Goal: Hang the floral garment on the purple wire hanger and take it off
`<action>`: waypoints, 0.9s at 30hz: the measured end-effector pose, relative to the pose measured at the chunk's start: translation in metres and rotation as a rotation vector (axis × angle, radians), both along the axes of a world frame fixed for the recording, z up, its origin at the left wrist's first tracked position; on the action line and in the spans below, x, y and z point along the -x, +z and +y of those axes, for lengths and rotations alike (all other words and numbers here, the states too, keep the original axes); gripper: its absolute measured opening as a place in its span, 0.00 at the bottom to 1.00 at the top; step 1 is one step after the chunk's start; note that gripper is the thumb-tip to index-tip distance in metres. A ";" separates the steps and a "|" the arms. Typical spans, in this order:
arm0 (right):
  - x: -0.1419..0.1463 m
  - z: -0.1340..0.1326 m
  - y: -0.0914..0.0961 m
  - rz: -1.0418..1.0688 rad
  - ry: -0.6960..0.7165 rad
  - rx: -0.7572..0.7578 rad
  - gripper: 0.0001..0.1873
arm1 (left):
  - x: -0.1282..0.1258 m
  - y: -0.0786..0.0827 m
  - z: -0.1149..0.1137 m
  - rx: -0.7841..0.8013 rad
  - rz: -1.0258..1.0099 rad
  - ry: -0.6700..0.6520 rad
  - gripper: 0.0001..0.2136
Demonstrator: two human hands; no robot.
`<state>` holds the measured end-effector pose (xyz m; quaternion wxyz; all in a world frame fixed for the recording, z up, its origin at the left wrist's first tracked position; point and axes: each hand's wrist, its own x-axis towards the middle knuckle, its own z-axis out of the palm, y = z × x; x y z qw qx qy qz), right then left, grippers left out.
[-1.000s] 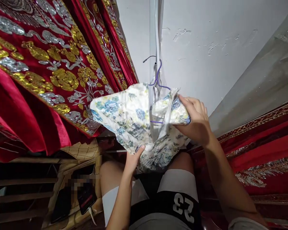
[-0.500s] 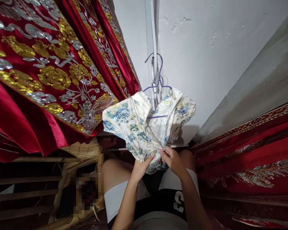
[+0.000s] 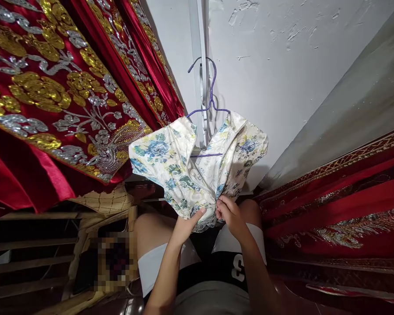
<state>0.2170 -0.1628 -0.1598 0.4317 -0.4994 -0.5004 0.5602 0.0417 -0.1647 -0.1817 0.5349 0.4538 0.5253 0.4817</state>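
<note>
A short white blouse with blue and yellow flowers hangs on a purple hanger in front of me, its front edges crossing in a deep V. My left hand grips the lower hem, thumb on the outside and the other fingers hidden behind the cloth. With fingers bent together, my right hand pinches the front edge at the bottom of the V. Whether a fastener sits between those fingertips is too small to make out.
Red cloth with gold and silver sequins hangs at the left, and more red beaded fabric lies at the right. A white wall stands behind the hanger. A bamboo seat frame is at lower left.
The blouse and hanger appear slightly further left and larger in view. My right fingers have curled in more tightly at the front edge; my left hand keeps its hold on the hem.
</note>
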 end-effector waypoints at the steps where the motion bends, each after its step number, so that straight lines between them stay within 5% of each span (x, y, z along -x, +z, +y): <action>1: 0.000 -0.001 0.000 0.005 0.011 -0.015 0.17 | 0.000 -0.001 0.000 -0.002 -0.006 0.004 0.38; 23: -0.003 -0.002 -0.003 -0.078 -0.011 -0.076 0.16 | 0.004 -0.007 0.002 -0.020 0.008 0.051 0.33; 27: -0.006 0.001 0.000 -0.027 -0.019 -0.051 0.15 | -0.001 -0.014 0.005 -0.108 0.063 0.203 0.32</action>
